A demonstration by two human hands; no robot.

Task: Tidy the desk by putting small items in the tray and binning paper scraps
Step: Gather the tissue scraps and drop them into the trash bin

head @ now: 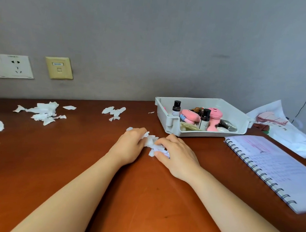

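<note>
Grey wall [157, 31] with sockets [8, 66] behind brown desk [49, 161]

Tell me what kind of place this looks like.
Probably a study desk in a bedroom or dorm: brown wooden desktop, white wall sockets, open spiral-bound notebook, white plastic tray of trinkets.

A home or dorm study desk [49, 161]: wall sockets [8, 66] behind its far edge, spiral notebook [282, 171] at its right edge, toiletries tray [161, 102].
</note>
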